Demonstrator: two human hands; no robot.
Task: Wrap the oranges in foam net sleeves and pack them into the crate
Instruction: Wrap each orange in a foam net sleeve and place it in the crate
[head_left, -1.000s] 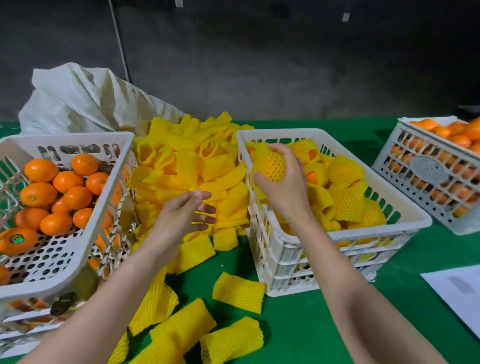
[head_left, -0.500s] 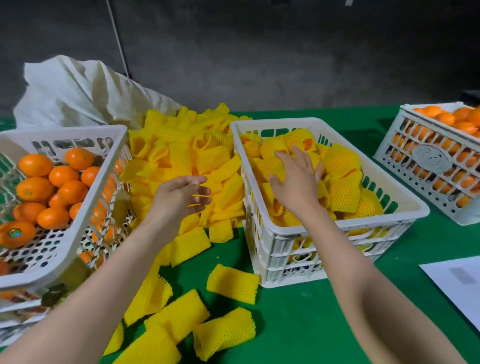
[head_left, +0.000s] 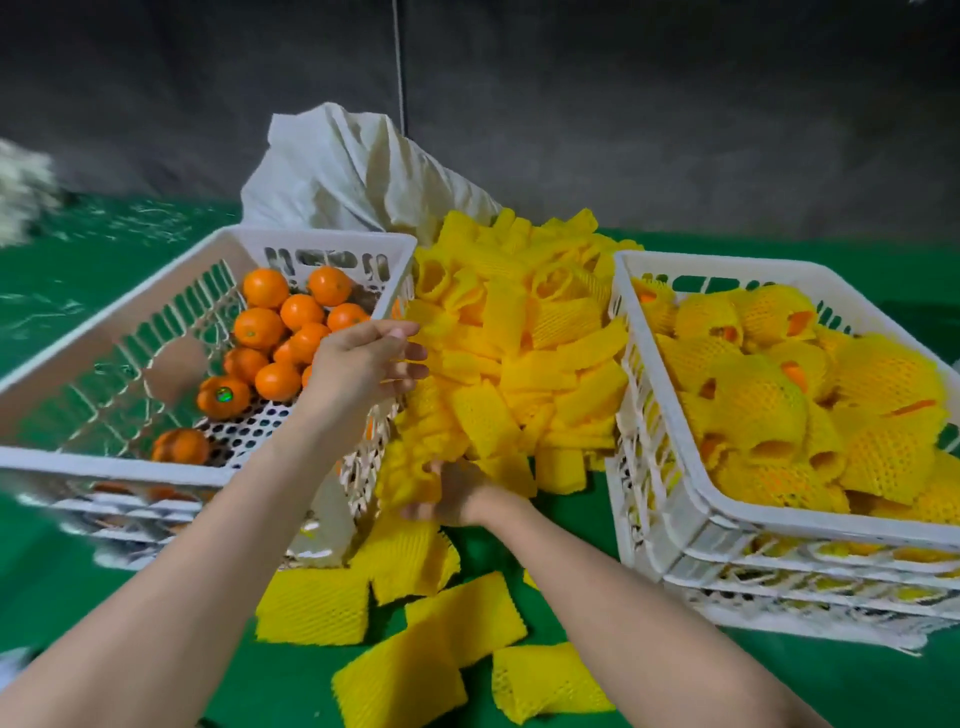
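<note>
Low, right hand (head_left: 454, 496) grips foam sleeve (head_left: 408, 475), long axis roughly upright.

A green cover lies over the desk (head_left: 831, 686), which fills the view from the near edge to the far one. Toward the far edge, left of the middle, stands a crumpled off-white sack (head_left: 353, 171), its top sagging open. Thin pale strands (head_left: 130, 218) are scattered on the cover toward the far left corner, and a white fluffy mass (head_left: 21, 192), too blurred to tell what it is, shows at the left edge. Behind the desk is a dark grey wall (head_left: 675, 114), with a thin cord (head_left: 399, 62) hanging straight down it above the sack.
</note>
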